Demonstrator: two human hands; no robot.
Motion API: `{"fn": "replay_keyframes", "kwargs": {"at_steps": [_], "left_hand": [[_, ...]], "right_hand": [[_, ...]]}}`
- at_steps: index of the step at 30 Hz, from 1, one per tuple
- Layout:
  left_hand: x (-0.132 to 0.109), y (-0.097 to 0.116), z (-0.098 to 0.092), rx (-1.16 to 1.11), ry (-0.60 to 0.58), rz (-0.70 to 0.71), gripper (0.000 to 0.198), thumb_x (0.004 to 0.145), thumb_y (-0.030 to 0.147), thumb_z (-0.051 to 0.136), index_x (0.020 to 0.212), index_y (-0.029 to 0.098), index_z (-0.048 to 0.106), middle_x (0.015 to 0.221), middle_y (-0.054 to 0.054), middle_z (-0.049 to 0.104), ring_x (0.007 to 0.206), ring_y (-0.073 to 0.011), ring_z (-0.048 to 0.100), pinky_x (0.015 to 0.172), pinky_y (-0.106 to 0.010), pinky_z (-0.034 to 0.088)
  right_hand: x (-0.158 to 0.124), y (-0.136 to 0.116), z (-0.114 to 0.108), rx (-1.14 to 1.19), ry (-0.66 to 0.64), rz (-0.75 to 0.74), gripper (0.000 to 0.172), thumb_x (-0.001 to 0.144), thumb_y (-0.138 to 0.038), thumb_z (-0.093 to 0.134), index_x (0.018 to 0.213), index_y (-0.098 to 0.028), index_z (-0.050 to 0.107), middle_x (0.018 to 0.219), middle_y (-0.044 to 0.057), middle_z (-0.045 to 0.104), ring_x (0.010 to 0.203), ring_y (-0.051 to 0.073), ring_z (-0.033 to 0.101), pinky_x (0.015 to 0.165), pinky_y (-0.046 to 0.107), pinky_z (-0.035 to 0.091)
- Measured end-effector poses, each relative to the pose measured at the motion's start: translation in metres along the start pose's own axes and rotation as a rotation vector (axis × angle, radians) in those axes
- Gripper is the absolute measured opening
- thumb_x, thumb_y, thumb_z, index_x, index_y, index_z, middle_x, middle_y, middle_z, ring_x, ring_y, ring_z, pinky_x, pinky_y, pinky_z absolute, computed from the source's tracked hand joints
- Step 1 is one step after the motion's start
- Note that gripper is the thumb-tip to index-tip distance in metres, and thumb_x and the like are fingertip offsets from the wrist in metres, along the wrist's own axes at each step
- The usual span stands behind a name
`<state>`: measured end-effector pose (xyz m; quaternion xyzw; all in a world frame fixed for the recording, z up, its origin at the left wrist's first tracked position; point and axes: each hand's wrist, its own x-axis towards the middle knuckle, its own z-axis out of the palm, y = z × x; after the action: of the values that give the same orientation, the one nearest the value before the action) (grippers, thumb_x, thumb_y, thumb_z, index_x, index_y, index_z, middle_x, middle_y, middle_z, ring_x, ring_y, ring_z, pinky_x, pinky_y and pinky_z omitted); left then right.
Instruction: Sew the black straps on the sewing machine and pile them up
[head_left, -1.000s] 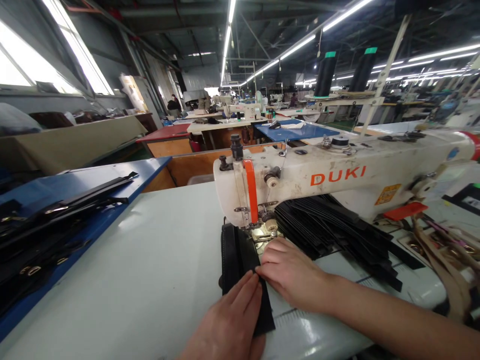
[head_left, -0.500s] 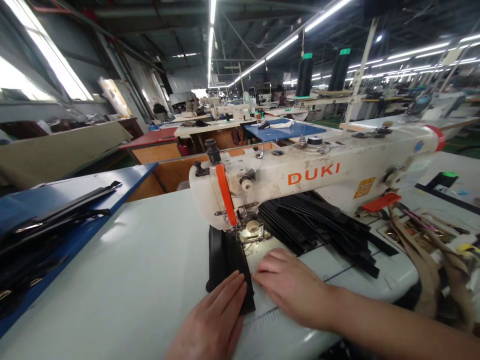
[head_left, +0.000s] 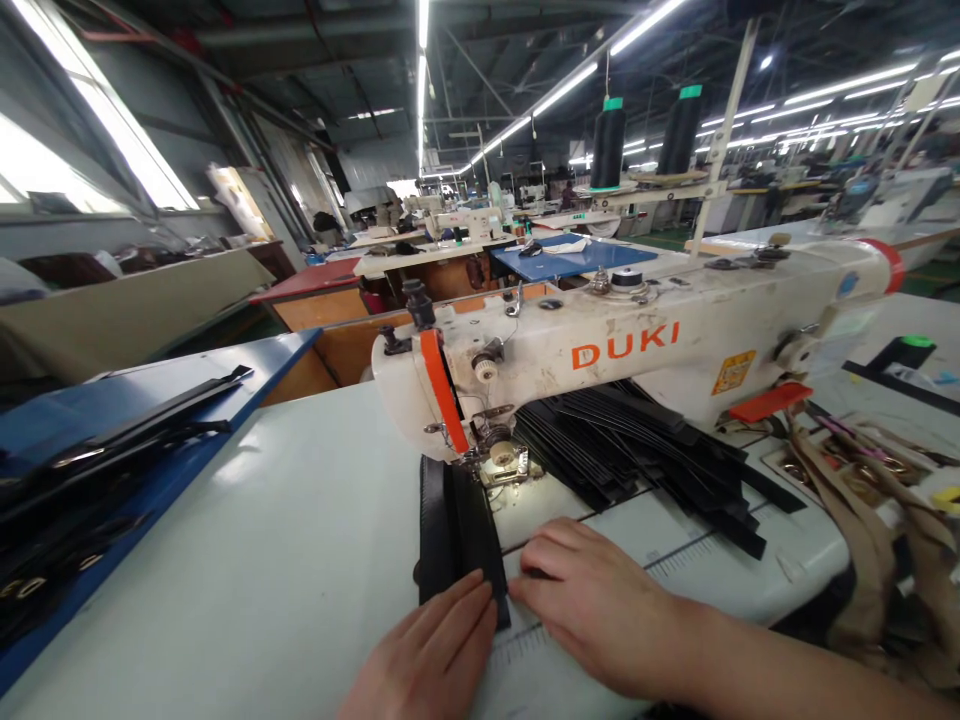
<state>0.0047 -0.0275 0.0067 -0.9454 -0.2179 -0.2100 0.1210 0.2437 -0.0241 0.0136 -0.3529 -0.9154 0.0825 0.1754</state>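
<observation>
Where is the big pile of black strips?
In the head view, the pile of black strips lies right of centre, partly under the sewing machine, beyond the right hand.

I read DUKI in orange capitals along the arm of the scuffed off-white sewing machine (head_left: 652, 312) before me. Right of that word, the machine carries a yellow-orange four-sided label (head_left: 733, 372) whose print is too small for me to make out. I can read no letters on the small blue emblem (head_left: 847, 285) near its red-edged end, nor figures on the dark-ticked ruler scale (head_left: 681, 556) along my pale, glossy worktop (head_left: 315, 510).
</observation>
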Motion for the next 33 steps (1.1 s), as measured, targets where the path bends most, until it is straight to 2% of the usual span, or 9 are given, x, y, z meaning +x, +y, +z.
{"fn": "replay_keyframes", "kwargs": {"at_steps": [3, 9, 13, 16, 18, 22, 25, 29, 33], "left_hand": [[-0.002, -0.001, 0.006, 0.042, 0.03, 0.048, 0.04, 0.1, 0.01, 0.025, 0.118, 0.013, 0.061, 0.116, -0.008, 0.069, 0.118, -0.0189, 0.059, 0.098, -0.026, 0.049], [-0.004, 0.003, 0.013, 0.05, 0.037, 0.029, 0.043, 0.099, 0.006, 0.022, 0.115, 0.01, 0.061, 0.114, -0.011, 0.069, 0.113, -0.0207, 0.062, 0.095, -0.029, 0.052], [0.0, 0.004, 0.009, 0.036, 0.095, 0.035, 0.04, 0.099, 0.008, 0.025, 0.114, 0.009, 0.062, 0.109, -0.012, 0.07, 0.111, -0.0206, 0.063, 0.092, -0.029, 0.054], [0.003, 0.004, 0.001, 0.047, 0.013, 0.035, 0.039, 0.099, 0.008, 0.027, 0.114, 0.01, 0.063, 0.109, -0.011, 0.07, 0.108, -0.0199, 0.064, 0.092, -0.029, 0.054], [0.003, 0.003, -0.001, 0.045, 0.0, 0.029, 0.038, 0.099, 0.008, 0.028, 0.114, 0.009, 0.063, 0.109, -0.01, 0.071, 0.108, -0.0198, 0.065, 0.093, -0.029, 0.054], [-0.003, 0.002, 0.008, 0.025, 0.1, -0.025, 0.039, 0.101, 0.012, 0.027, 0.116, 0.011, 0.063, 0.11, -0.011, 0.069, 0.111, -0.0203, 0.063, 0.094, -0.03, 0.053], [-0.004, 0.002, 0.01, 0.076, 0.12, -0.071, 0.039, 0.101, 0.014, 0.027, 0.112, 0.013, 0.065, 0.107, -0.01, 0.07, 0.106, -0.0194, 0.065, 0.088, -0.027, 0.056], [-0.003, 0.003, 0.01, 0.097, 0.089, -0.053, 0.041, 0.101, 0.012, 0.025, 0.109, 0.014, 0.065, 0.104, -0.008, 0.071, 0.102, -0.0182, 0.067, 0.083, -0.024, 0.057], [-0.012, 0.001, 0.023, 0.08, 0.153, -0.065, 0.041, 0.101, 0.012, 0.024, 0.113, 0.014, 0.063, 0.105, -0.009, 0.07, 0.106, -0.0204, 0.065, 0.082, -0.026, 0.057]], "right_hand": [[-0.002, -0.001, -0.001, 0.034, -0.004, 0.012, 0.014, 0.091, -0.014, 0.053, 0.098, -0.017, 0.065, 0.091, 0.004, 0.059, 0.091, 0.02, 0.048, 0.084, 0.031, 0.04], [0.002, -0.005, 0.0, 0.076, 0.001, 0.017, 0.021, 0.09, -0.011, 0.051, 0.105, -0.016, 0.066, 0.09, 0.005, 0.061, 0.091, 0.021, 0.049, 0.084, 0.032, 0.042], [0.006, -0.008, 0.001, 0.114, -0.006, 0.016, 0.019, 0.092, -0.011, 0.049, 0.1, -0.015, 0.066, 0.091, 0.006, 0.062, 0.091, 0.021, 0.05, 0.084, 0.032, 0.043], [0.007, -0.008, 0.002, 0.133, -0.001, 0.023, 0.019, 0.092, -0.011, 0.049, 0.099, -0.014, 0.066, 0.093, 0.006, 0.063, 0.092, 0.021, 0.05, 0.086, 0.031, 0.043], [0.006, -0.007, 0.002, 0.12, 0.005, 0.012, 0.02, 0.093, -0.011, 0.049, 0.102, -0.013, 0.066, 0.093, 0.006, 0.062, 0.092, 0.021, 0.05, 0.085, 0.031, 0.043], [0.007, -0.006, 0.004, 0.08, 0.001, -0.019, 0.021, 0.093, -0.011, 0.05, 0.106, -0.012, 0.066, 0.093, 0.006, 0.062, 0.091, 0.021, 0.05, 0.083, 0.031, 0.043], [0.007, -0.005, 0.006, 0.06, -0.001, -0.035, 0.021, 0.092, -0.012, 0.051, 0.108, -0.013, 0.065, 0.094, 0.006, 0.062, 0.092, 0.021, 0.05, 0.084, 0.031, 0.042], [0.007, -0.003, 0.007, 0.045, -0.008, -0.062, 0.021, 0.091, -0.011, 0.053, 0.107, -0.013, 0.065, 0.093, 0.005, 0.062, 0.092, 0.02, 0.05, 0.085, 0.03, 0.041], [0.009, 0.0, 0.006, 0.017, -0.014, -0.097, 0.017, 0.09, -0.012, 0.053, 0.102, -0.013, 0.065, 0.091, 0.005, 0.062, 0.091, 0.02, 0.049, 0.085, 0.03, 0.04]]}}
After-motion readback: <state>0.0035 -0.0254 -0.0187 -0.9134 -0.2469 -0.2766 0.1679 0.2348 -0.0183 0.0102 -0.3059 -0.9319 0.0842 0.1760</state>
